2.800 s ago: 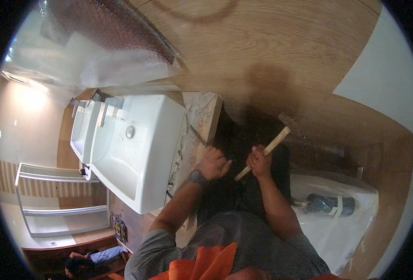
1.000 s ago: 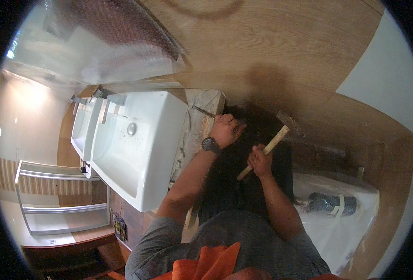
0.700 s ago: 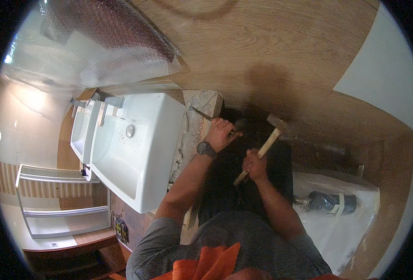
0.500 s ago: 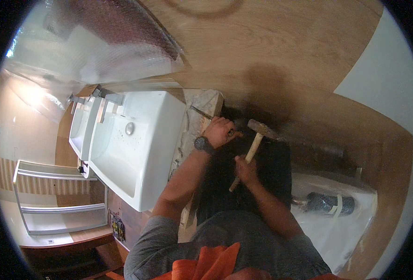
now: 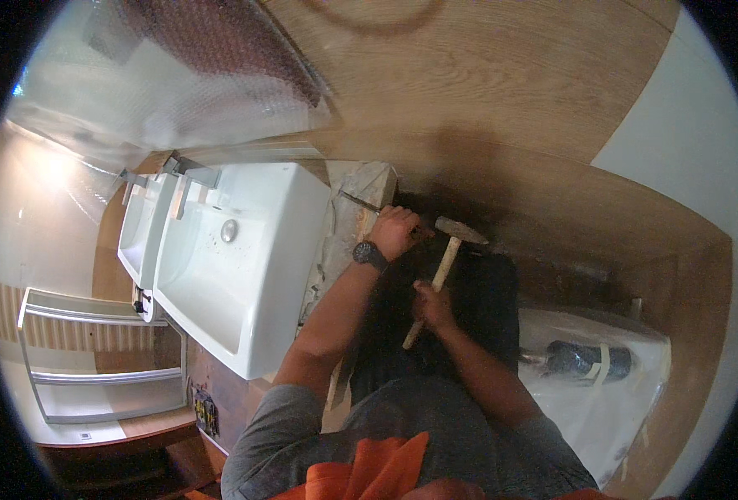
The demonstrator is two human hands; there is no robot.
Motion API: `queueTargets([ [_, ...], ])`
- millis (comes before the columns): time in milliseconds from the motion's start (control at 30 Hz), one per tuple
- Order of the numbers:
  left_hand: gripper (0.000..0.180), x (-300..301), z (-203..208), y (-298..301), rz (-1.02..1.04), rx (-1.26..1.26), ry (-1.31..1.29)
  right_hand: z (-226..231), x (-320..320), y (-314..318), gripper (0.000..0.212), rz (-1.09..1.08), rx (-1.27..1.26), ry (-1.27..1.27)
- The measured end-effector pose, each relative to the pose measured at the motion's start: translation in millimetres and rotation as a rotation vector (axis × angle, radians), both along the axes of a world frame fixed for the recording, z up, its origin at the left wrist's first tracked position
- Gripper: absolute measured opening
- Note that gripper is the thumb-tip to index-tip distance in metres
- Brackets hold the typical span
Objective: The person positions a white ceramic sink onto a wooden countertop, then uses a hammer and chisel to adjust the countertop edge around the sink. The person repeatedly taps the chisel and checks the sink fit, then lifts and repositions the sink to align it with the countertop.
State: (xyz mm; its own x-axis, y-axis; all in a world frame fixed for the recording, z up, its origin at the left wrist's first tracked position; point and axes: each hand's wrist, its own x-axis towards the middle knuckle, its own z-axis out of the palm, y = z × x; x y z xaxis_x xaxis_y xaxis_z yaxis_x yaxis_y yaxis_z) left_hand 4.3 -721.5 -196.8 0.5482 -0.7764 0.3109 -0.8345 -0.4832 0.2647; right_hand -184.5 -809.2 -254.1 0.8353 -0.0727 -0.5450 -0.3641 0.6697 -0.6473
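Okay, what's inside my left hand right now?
A thin dark rod: one end sticks out of your left hand over the rough ledge; the part within your grip is covered.

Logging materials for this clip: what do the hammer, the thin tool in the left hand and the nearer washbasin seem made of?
Hammer handle: probably bare wood, pale yellowish and matte. Hammer head: likely steel, dull and dark. Thin tool in the left hand: probably metal, from its slim, straight shaft; finish unclear. Nearer washbasin: apparently glazed ceramic, smooth white with soft sheen.
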Motion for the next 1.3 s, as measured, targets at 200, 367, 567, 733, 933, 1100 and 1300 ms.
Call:
queueTargets([
  [200, 0.019, -4.8, -2.4, -1.4, 0.040, -0.034, -0.037, -5.1, 4.0, 13.7, 0.033, 0.020, 0.051, -0.005],
  [367, 0.018, -0.5, -2.7, 1.9, 0.017, -0.003, -0.046, 24.4, 13.2, 17.3, 0.034, 0.007, 0.175, 0.050],
  [567, 0.019, 11.5, -8.3, 9.4, -0.016, 0.082, 0.071, 71.1, 7.8, 33.8, 0.037, -0.275, 0.498, 0.022],
  [733, 0.019, 16.5, -2.5, 11.2, 0.002, 0.187, 0.039, 39.3, -8.8, 63.7, 0.036, -0.173, 0.326, 0.080],
  [933, 0.012, 9.7, 10.9, 3.1, 0.030, 0.353, 0.069, 4.4, -1.0, 80.0, 0.028, -0.108, 0.350, 0.019],
  [1100, 0.014, 14.6, -7.2, 11.3, 0.018, 0.252, 0.016, -4.7, 2.9, 74.2, 0.024, -0.311, 0.297, 0.104],
  [1300, 0.014, 11.8, -8.3, 8.3, 0.025, 0.262, -0.006, -4.8, -5.5, 71.8, 0.024, -0.241, 0.375, 0.028],
])
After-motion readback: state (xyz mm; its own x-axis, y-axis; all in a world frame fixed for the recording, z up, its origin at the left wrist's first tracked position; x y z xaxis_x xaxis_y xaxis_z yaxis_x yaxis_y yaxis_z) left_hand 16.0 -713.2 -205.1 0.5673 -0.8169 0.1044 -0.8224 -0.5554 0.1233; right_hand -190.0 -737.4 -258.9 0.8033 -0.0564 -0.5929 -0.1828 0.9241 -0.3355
